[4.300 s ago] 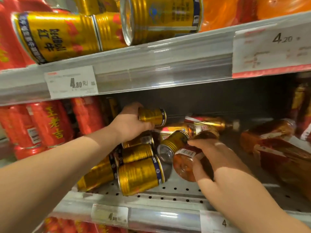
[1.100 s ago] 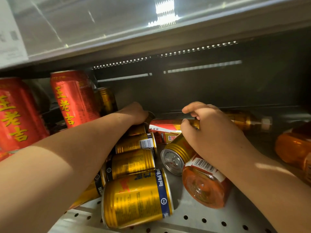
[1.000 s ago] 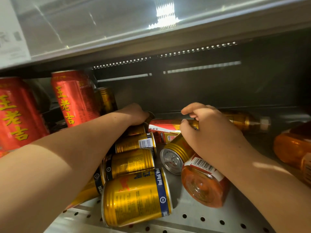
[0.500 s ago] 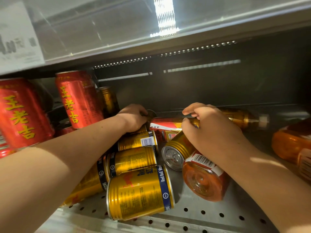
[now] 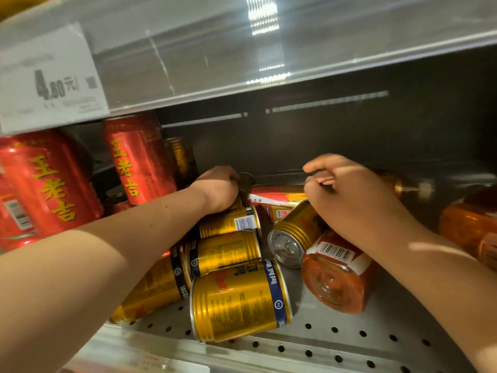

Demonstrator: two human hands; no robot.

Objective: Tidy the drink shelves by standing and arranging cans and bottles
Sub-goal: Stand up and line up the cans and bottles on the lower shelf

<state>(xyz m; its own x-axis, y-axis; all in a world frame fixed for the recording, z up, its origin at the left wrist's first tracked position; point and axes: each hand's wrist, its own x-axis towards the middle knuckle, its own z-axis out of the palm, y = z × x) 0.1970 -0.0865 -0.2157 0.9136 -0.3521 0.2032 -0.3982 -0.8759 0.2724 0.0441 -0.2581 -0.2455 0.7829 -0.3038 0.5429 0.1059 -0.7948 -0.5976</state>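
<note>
Head view, 1 frame. Landmark for all positions: front gold can [image 5: 239,300], which lies on its side at the front lip of the perforated shelf [image 5: 349,343].

Left hand [image 5: 217,188]: well behind the landmark, at the back of the pile. Its fingers are curled round a rear can [image 5: 247,181]. I see only that can's dark round end past the knuckles.

Right hand [image 5: 349,195]: behind and right of the landmark. The palm lies over a tilted gold can [image 5: 291,238], whose silver end faces me. The fingers are loosely curled and the index finger is lifted. I cannot tell whether the hand grips anything.

Pile, all on their sides:
- Middle gold can [image 5: 226,251]: directly behind the landmark, touching it.
- Barcode gold can [image 5: 231,222]: 1 place further back, just below the left hand.
- Left gold can [image 5: 153,289]: just left of the landmark, partly under the left forearm.
- Orange bottle [image 5: 336,278]: just right of the landmark, base toward me, under the right wrist.
- Red-and-gold bottle [image 5: 271,200]: crosswise behind the landmark, between the 2 hands.

2 red cans [image 5: 137,157] stand upright well left of the landmark.

Price tag [image 5: 51,79]: above and left of the landmark, reads 4.80.
</note>
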